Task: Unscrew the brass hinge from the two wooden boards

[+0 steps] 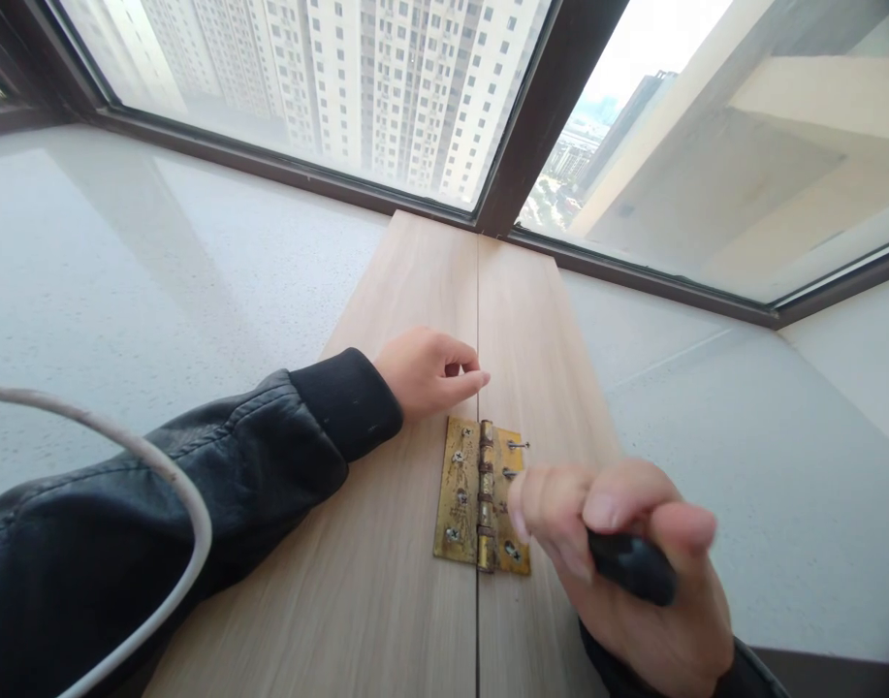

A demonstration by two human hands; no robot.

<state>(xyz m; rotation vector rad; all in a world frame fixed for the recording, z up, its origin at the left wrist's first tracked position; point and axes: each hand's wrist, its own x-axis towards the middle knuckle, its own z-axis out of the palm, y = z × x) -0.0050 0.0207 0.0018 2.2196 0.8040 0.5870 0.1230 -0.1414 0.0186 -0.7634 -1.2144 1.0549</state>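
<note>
A worn brass hinge point(448, 499) lies open across the seam between two pale wooden boards. Cross-head screws sit in its left leaf. On the right leaf, a screw point(517, 444) near the top sticks up out of its hole, and another point(511, 474) stands just below it. My right hand point(625, 572) is wrapped around the black handle point(633, 565) of what looks like a screwdriver, its shaft hidden behind my fingers. Just beyond the hinge, my left hand point(433, 373) rests on the boards with thumb and forefinger pinched; anything between them is hidden.
The boards point(386, 620) lie on a white speckled sill point(197, 252) and reach the dark window frame point(488, 213). A white cable point(197, 514) loops across my left sleeve. Tall buildings show through the glass.
</note>
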